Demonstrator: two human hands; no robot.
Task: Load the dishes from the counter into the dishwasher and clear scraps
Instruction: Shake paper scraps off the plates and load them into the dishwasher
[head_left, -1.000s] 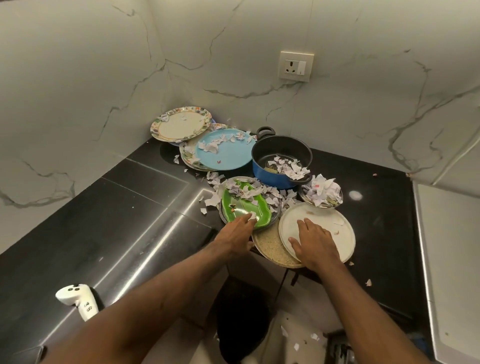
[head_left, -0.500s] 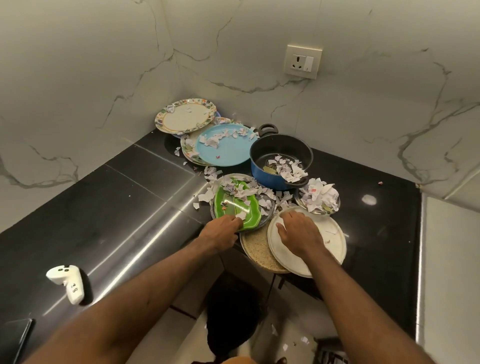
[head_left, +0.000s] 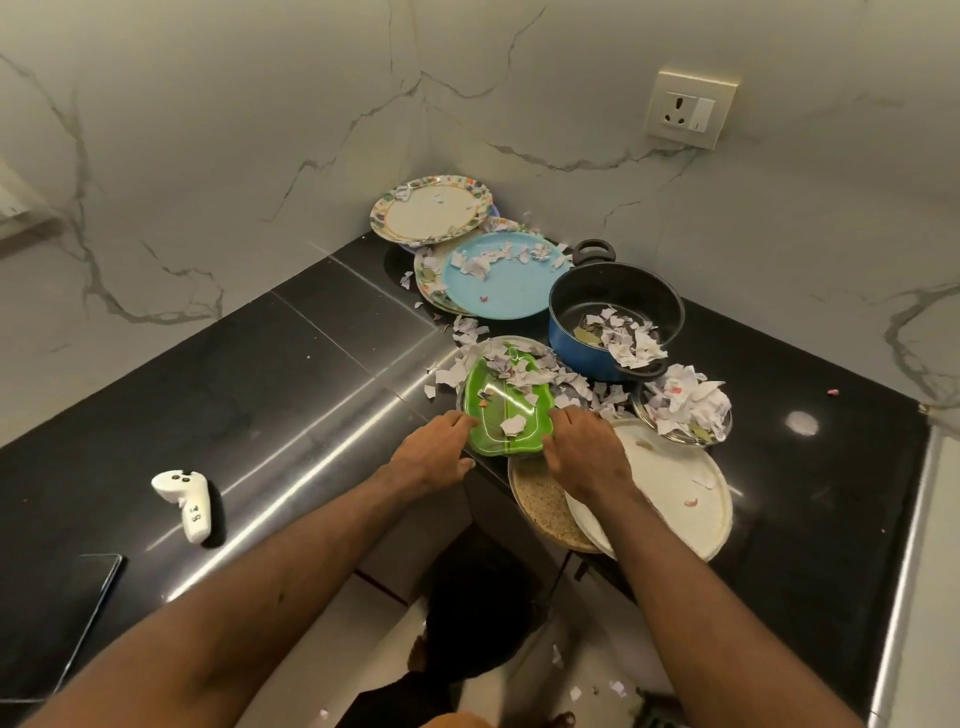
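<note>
— Left hand (head_left: 434, 457)?
— Pinching the green plate's (head_left: 506, 415) left edge, as I see it.
— Right hand (head_left: 587, 457)?
— Curled round its right edge.
— Where's the plate?
— Near the counter's (head_left: 311, 395) front edge, scraps (head_left: 511, 371) on it, pot (head_left: 613, 322) just behind.

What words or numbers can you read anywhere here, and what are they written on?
"38": on the handle of the white controller, which lies on the black counter.
Too small and blurred to read: the print on the paper scraps.
Nothing readable on the wall socket.
No words on the green plate, the blue plate or the pot.
</note>
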